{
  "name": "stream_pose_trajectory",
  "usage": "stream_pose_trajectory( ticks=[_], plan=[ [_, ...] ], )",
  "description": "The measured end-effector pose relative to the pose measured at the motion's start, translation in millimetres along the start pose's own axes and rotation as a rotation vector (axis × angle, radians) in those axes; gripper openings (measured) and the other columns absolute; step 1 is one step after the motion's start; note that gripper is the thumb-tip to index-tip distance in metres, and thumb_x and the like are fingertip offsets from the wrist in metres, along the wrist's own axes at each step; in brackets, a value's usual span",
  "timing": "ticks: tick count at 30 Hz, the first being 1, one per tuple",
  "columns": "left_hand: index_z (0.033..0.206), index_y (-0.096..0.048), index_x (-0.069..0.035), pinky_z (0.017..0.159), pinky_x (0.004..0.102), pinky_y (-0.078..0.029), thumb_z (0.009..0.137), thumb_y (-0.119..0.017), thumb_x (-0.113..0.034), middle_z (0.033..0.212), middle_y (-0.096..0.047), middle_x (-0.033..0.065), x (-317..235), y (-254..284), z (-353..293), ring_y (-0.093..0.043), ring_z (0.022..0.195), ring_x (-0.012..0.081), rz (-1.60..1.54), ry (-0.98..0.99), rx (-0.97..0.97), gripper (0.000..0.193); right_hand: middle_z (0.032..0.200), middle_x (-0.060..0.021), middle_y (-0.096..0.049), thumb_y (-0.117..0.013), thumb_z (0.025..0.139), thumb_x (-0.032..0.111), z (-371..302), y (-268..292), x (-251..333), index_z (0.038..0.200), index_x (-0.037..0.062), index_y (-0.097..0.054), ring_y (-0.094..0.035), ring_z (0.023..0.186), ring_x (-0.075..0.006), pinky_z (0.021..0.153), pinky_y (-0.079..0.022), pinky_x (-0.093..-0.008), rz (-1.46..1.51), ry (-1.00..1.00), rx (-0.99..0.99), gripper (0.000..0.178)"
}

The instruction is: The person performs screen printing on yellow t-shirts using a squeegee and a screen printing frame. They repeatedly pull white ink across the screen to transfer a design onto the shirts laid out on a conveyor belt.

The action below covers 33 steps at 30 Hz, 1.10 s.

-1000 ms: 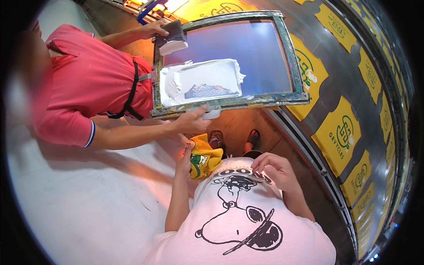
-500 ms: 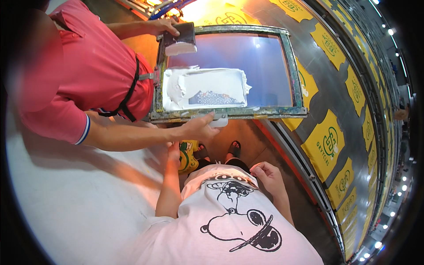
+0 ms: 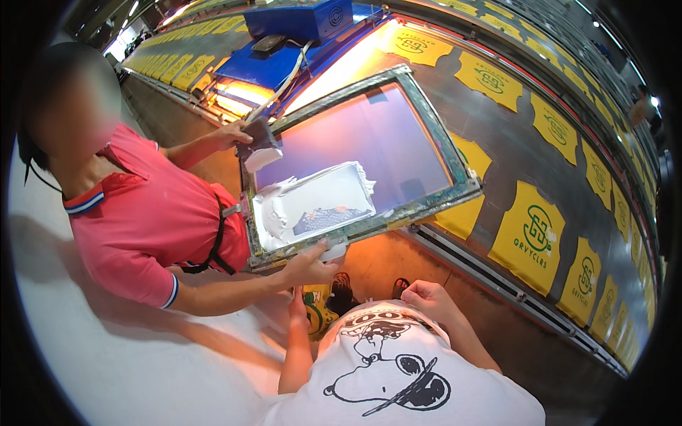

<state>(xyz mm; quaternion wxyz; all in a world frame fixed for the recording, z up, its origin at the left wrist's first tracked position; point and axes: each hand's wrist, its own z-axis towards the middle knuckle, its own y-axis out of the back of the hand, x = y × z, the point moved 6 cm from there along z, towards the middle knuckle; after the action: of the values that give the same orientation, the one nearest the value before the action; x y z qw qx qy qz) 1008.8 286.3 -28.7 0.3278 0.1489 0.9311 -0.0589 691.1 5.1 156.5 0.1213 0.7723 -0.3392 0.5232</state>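
My left hand (image 3: 298, 305) hangs low at my side, its fingers partly hidden, and seems closed on a yellow cloth (image 3: 321, 302) with green print. My right hand (image 3: 426, 297) is curled at the hem of my white T-shirt (image 3: 426, 355), with nothing visible in it. Before me a co-worker in a pink polo shirt (image 3: 149, 227) holds a screen-printing frame (image 3: 433, 135) at a tilt. White ink (image 3: 334, 184) lies thick on its mesh. The co-worker's far hand (image 3: 231, 133) grips a dark squeegee (image 3: 257, 138) tipped with white; the near hand (image 3: 309, 266) holds the frame's edge and a white plastic piece (image 3: 335, 250).
To the right runs a long grey printing table (image 3: 497, 142) with a metal rail (image 3: 497, 280) and rows of yellow T-shirts (image 3: 526, 238) printed in green. A blue machine (image 3: 298, 21) with glowing heaters stands at the back. A white surface (image 3: 142, 355) is at the left.
My view has lifted and turned, bringing the blue machine and more table into sight. The frame now appears tilted, its right end higher. Both my hands keep much the same pose.
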Motion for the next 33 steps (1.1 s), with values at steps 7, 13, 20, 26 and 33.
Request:
stream_pose_trajectory(
  ticks=[7,13,20,26,33],
  plan=[
    [0.124,-0.064,0.001,0.080,0.0366,-0.059,0.095,-0.065,-0.057,0.111,-0.073,0.0100,2.7,-21.9,-39.3,-0.072,0.092,0.0219,-0.033,-0.021,0.073,0.065,0.079,0.0020,-0.064,-0.070,0.099,0.023,-15.1,11.8,-14.0,0.094,0.0002,-0.068,-0.055,0.071,-0.0044,0.064,-0.046,-0.0219,-0.065,0.026,-0.020,0.024],
    [0.121,-0.066,0.000,0.076,0.0370,-0.060,0.095,-0.064,-0.058,0.105,-0.074,0.0099,10.5,-22.4,-24.1,-0.073,0.087,0.0221,0.004,-0.026,0.100,0.064,0.074,0.0037,-0.062,-0.070,0.099,0.026,-20.4,18.0,-22.5,0.091,0.0009,-0.068,-0.051,0.068,-0.0037,0.060,-0.043,-0.0224,-0.073,0.067,-0.056,0.026],
    [0.123,-0.063,-0.004,0.072,0.0414,-0.061,0.099,-0.055,-0.060,0.104,-0.073,0.0133,23.0,-30.2,-22.0,-0.073,0.083,0.0278,-0.008,0.025,0.140,0.062,0.073,0.0015,-0.061,-0.069,0.099,0.022,-26.7,21.5,-19.1,0.088,0.0009,-0.068,-0.052,0.068,-0.0063,0.060,-0.044,-0.0253,-0.049,0.091,-0.079,0.024],
    [0.123,-0.065,0.008,0.076,0.0352,-0.057,0.088,-0.073,-0.059,0.107,-0.072,0.0127,-10.5,-2.0,-26.3,-0.070,0.088,0.0199,0.135,-0.114,-0.111,0.076,0.080,-0.0065,-0.067,-0.065,0.100,0.013,-26.9,1.1,-17.8,0.088,-0.0033,-0.065,-0.064,0.076,-0.0112,0.071,-0.055,-0.0254,0.100,0.078,-0.009,0.021],
    [0.120,-0.066,0.010,0.084,0.0354,-0.055,0.087,-0.068,-0.068,0.109,-0.071,0.0150,-12.8,12.6,-7.1,-0.070,0.096,0.0219,0.155,-0.112,-0.116,0.084,0.086,-0.0079,-0.070,-0.066,0.100,0.014,-15.5,-25.2,7.8,0.091,-0.0033,-0.066,-0.064,0.076,-0.0101,0.069,-0.053,-0.0235,-0.007,0.030,-0.003,0.019]
  ],
)
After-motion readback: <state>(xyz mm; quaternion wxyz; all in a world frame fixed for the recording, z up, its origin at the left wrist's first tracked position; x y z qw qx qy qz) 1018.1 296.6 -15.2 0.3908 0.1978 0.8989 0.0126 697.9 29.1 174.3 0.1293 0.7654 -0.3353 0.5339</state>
